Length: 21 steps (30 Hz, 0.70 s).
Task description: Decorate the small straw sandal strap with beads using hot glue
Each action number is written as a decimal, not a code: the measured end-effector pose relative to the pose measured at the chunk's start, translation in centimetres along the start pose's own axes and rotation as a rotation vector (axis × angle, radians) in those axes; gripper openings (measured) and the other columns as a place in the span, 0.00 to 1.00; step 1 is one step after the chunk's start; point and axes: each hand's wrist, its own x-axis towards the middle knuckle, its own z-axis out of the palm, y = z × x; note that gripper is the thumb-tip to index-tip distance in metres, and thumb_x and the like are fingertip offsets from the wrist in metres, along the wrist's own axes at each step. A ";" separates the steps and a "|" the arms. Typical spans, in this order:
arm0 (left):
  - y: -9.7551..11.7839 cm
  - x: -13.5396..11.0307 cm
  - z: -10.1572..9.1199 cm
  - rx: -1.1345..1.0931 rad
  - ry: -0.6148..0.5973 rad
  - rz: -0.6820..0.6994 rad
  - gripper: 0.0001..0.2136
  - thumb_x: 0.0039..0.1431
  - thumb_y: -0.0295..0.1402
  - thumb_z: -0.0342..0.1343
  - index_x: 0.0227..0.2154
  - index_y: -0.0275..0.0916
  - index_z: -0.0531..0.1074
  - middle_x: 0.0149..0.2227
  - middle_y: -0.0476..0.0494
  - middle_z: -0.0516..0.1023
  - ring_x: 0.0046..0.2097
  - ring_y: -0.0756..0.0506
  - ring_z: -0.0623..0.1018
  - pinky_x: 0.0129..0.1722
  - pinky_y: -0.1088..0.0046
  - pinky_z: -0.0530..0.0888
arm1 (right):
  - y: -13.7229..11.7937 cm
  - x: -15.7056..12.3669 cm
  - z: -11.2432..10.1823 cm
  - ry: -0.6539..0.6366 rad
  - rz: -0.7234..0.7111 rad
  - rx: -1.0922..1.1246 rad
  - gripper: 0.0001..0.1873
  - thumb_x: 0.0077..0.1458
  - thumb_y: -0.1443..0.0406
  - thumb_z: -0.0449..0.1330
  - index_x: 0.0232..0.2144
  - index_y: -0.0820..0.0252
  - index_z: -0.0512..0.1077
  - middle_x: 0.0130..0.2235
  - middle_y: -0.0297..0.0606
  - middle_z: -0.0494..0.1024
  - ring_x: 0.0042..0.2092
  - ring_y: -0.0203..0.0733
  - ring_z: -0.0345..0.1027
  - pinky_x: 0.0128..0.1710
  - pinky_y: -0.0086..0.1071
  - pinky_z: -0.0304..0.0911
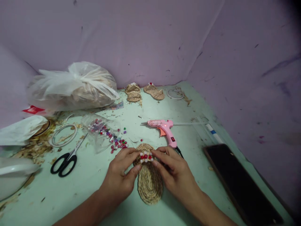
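Observation:
A small woven straw slipper (149, 183) lies on the pale green table (188, 110) in front of me. Across its front runs a strap of white and red beads (146, 157). My left hand (121, 175) pinches the strap's left end with finger and thumb. My right hand (172, 171) presses its fingertips on the strap's right end. Both hands rest on the slipper's sides.
A pink glue gun (164, 128) lies just behind my hands. Loose beads (117, 142) spill from a clear bag (98, 128); black scissors (66, 160) lie left. A filled plastic bag (75, 84), more straw slippers (154, 91) and rings sit farther back. A dark phone (237, 182) lies right.

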 end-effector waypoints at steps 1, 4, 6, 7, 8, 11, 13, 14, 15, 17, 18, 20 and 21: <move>0.0 0.0 0.0 0.004 0.000 0.004 0.11 0.53 0.26 0.52 0.39 0.36 0.73 0.41 0.37 0.76 0.44 0.43 0.75 0.44 0.68 0.73 | -0.1 0.0 0.0 -0.006 -0.006 -0.005 0.15 0.55 0.69 0.52 0.45 0.56 0.72 0.40 0.42 0.70 0.40 0.41 0.67 0.37 0.34 0.65; 0.0 -0.1 -0.1 0.031 -0.002 0.016 0.11 0.53 0.26 0.52 0.40 0.35 0.73 0.41 0.36 0.76 0.45 0.43 0.75 0.45 0.68 0.73 | -0.2 -0.2 -0.1 -0.020 0.011 -0.017 0.18 0.54 0.69 0.54 0.49 0.56 0.68 0.40 0.41 0.70 0.38 0.40 0.66 0.37 0.33 0.64; 0.1 -0.1 -0.1 0.057 -0.005 0.005 0.11 0.53 0.27 0.52 0.40 0.33 0.72 0.42 0.35 0.76 0.45 0.43 0.75 0.45 0.69 0.73 | -0.3 -0.2 -0.2 -0.009 0.043 -0.022 0.21 0.53 0.69 0.56 0.50 0.56 0.65 0.40 0.40 0.70 0.36 0.39 0.66 0.35 0.33 0.64; 0.1 -0.1 -0.1 0.068 -0.008 -0.004 0.12 0.53 0.27 0.52 0.41 0.33 0.71 0.42 0.35 0.76 0.46 0.43 0.75 0.45 0.69 0.73 | -0.3 -0.3 -0.2 -0.003 0.056 -0.024 0.20 0.52 0.69 0.57 0.49 0.56 0.65 0.40 0.40 0.71 0.35 0.38 0.66 0.34 0.33 0.64; 0.1 0.0 0.0 0.075 -0.011 -0.010 0.11 0.53 0.27 0.52 0.41 0.33 0.71 0.42 0.35 0.76 0.45 0.43 0.75 0.44 0.69 0.73 | -0.3 -0.2 -0.2 0.001 0.058 -0.023 0.19 0.52 0.70 0.57 0.47 0.57 0.65 0.40 0.40 0.71 0.34 0.38 0.65 0.33 0.32 0.64; 0.1 0.0 0.0 0.069 -0.028 -0.013 0.11 0.54 0.28 0.51 0.40 0.35 0.70 0.41 0.36 0.76 0.45 0.43 0.75 0.43 0.69 0.73 | -0.2 -0.1 -0.2 -0.007 0.033 -0.018 0.12 0.54 0.70 0.55 0.42 0.58 0.68 0.39 0.40 0.72 0.34 0.38 0.66 0.33 0.32 0.64; 0.1 0.0 0.1 0.059 -0.037 -0.019 0.10 0.54 0.28 0.51 0.40 0.35 0.70 0.41 0.37 0.76 0.44 0.44 0.75 0.43 0.69 0.73 | -0.2 -0.1 -0.1 0.000 0.021 -0.014 0.12 0.55 0.70 0.54 0.42 0.57 0.68 0.39 0.40 0.72 0.36 0.39 0.66 0.34 0.33 0.63; 0.1 0.0 0.1 0.055 -0.038 -0.025 0.10 0.54 0.28 0.51 0.40 0.35 0.70 0.41 0.37 0.76 0.44 0.43 0.75 0.43 0.69 0.73 | -0.2 0.0 -0.1 0.003 0.025 -0.013 0.12 0.55 0.70 0.54 0.42 0.57 0.68 0.39 0.40 0.72 0.37 0.39 0.66 0.34 0.33 0.63; 0.1 0.0 0.1 0.052 -0.038 -0.031 0.10 0.54 0.28 0.52 0.40 0.35 0.70 0.41 0.37 0.76 0.44 0.43 0.75 0.43 0.69 0.73 | -0.2 -0.1 -0.1 0.007 0.031 -0.015 0.12 0.54 0.70 0.54 0.42 0.56 0.68 0.39 0.40 0.72 0.37 0.39 0.66 0.35 0.33 0.63; 0.2 0.0 0.1 0.050 -0.034 -0.039 0.10 0.54 0.28 0.52 0.39 0.36 0.70 0.41 0.37 0.76 0.45 0.43 0.75 0.43 0.69 0.73 | -0.2 -0.1 -0.1 0.007 0.037 -0.023 0.13 0.54 0.70 0.55 0.43 0.56 0.67 0.40 0.40 0.72 0.37 0.40 0.66 0.35 0.33 0.63; 0.2 0.0 0.1 0.051 -0.032 -0.039 0.10 0.54 0.28 0.52 0.39 0.36 0.70 0.41 0.37 0.76 0.45 0.43 0.75 0.43 0.68 0.73 | -0.2 -0.2 -0.1 0.002 0.039 -0.030 0.13 0.53 0.70 0.55 0.43 0.57 0.67 0.40 0.40 0.72 0.37 0.40 0.66 0.35 0.33 0.63; 0.3 0.1 0.1 0.055 -0.029 -0.031 0.10 0.54 0.28 0.52 0.39 0.36 0.70 0.41 0.37 0.76 0.45 0.43 0.75 0.43 0.68 0.73 | -0.2 -0.2 0.0 -0.009 0.043 -0.045 0.13 0.53 0.71 0.55 0.42 0.58 0.67 0.39 0.40 0.72 0.37 0.40 0.66 0.36 0.33 0.63; 0.3 0.1 0.1 0.058 -0.027 -0.023 0.09 0.54 0.28 0.52 0.39 0.36 0.70 0.41 0.37 0.76 0.45 0.43 0.74 0.43 0.68 0.73 | -0.2 -0.3 0.0 -0.012 0.045 -0.052 0.12 0.53 0.71 0.55 0.42 0.58 0.68 0.39 0.40 0.72 0.37 0.40 0.66 0.36 0.33 0.63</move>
